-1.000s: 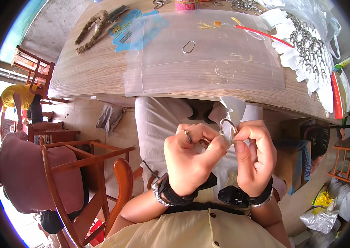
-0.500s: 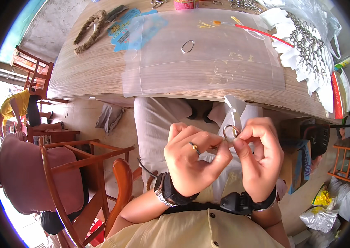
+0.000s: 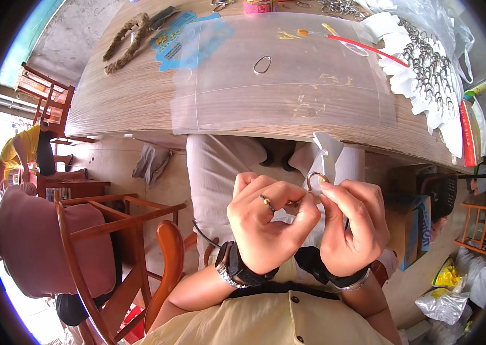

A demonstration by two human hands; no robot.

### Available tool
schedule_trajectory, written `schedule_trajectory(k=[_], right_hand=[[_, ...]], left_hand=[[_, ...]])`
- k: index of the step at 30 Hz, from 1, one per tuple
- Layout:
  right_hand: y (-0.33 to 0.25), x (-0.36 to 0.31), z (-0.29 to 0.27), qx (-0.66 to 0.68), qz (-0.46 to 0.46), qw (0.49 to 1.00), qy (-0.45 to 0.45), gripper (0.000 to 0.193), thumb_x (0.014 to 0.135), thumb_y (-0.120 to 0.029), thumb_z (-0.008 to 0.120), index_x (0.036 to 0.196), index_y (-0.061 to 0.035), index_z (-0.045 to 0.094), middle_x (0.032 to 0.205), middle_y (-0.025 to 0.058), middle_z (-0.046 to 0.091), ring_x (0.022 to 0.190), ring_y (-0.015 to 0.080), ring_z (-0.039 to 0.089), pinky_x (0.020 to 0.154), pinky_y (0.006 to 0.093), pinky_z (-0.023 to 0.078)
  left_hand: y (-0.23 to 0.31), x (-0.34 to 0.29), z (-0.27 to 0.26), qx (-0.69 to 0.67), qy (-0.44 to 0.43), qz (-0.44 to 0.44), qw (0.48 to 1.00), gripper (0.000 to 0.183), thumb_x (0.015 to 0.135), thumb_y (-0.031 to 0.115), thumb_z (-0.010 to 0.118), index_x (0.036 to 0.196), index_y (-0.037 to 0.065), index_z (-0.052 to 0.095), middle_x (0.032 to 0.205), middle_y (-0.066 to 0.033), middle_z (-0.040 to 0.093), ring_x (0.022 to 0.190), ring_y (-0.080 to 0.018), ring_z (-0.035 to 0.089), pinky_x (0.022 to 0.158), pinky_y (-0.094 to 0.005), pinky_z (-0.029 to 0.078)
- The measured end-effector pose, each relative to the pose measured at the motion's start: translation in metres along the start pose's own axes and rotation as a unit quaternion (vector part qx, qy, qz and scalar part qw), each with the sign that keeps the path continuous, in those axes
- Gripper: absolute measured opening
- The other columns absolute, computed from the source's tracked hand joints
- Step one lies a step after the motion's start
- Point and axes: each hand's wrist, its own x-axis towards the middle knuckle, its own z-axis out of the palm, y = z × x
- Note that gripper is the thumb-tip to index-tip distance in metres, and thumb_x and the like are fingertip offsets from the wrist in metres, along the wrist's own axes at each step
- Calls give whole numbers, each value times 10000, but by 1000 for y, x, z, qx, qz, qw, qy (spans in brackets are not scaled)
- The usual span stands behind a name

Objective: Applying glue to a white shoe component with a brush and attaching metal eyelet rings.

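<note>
Over my lap, in front of the table edge, my left hand [image 3: 269, 224] and my right hand [image 3: 355, 227] meet fingertip to fingertip. Between them is a metal ring [image 3: 309, 178], with a white strip [image 3: 326, 152] sticking up behind it. My right thumb and forefinger pinch the ring at its right side. The left thumb and forefinger are closed just below the ring's left side; what they grip is hidden behind the fingers. Beyond my hands, a teardrop-shaped metal ring [image 3: 261, 73] lies on a clear plastic mat [image 3: 226, 103].
White strips with metal rings [image 3: 432, 75] lie in rows at the table's right. A red-handled tool [image 3: 369, 49] rests on the mat. Left of it are a blue card [image 3: 171, 54] and a brown fuzzy loop [image 3: 119, 43]. A wooden chair [image 3: 168, 253] and other people are at left.
My right hand has turned and shifted slightly left, its fingers now closer over the ring. The ring and strip tilted a little. My left hand has barely moved.
</note>
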Motion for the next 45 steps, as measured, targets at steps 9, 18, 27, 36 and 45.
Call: schedule_trajectory(k=[9,18,27,36,45], right_hand=[[1,2,1,-5,-37,999,-8,204,740,69,688,913,-34,650,856,70,595,721,228,575,619,326,474],[-3,-1,0,192,180,965,-6,108,842,61,582,921,-5,552,862,116,580,734,246,568,653,299,464],[5,-1,3,-19,-37,999,21,361,753,90,672,1098,-8,623,836,82,624,710,221,586,616,319,475],[7,-3,-2,-35,-27,999,-6,476,697,104,693,1145,-54,663,846,66,617,725,209,593,627,314,497],[8,-3,-3,-37,-64,997,3,388,698,121,662,1049,-45,681,883,67,603,731,215,593,629,322,503]], left_hand=[[1,-2,-1,-148,-31,-183,971,63,691,46,679,646,49,634,580,-15,611,539,-124,504,676,-276,376],[1,-2,3,-108,-36,-137,984,81,688,59,690,641,57,623,576,-12,603,539,-136,514,677,-282,380],[-2,-2,5,-69,-12,-70,995,95,677,58,691,635,89,611,560,7,582,511,-145,507,654,-287,359],[4,-1,0,-48,-52,-117,991,46,716,15,643,674,26,659,638,-13,673,656,-108,485,654,-249,422],[4,1,-1,-90,-66,-147,983,69,749,7,627,684,-4,646,652,-43,671,655,-97,518,637,-244,441]])
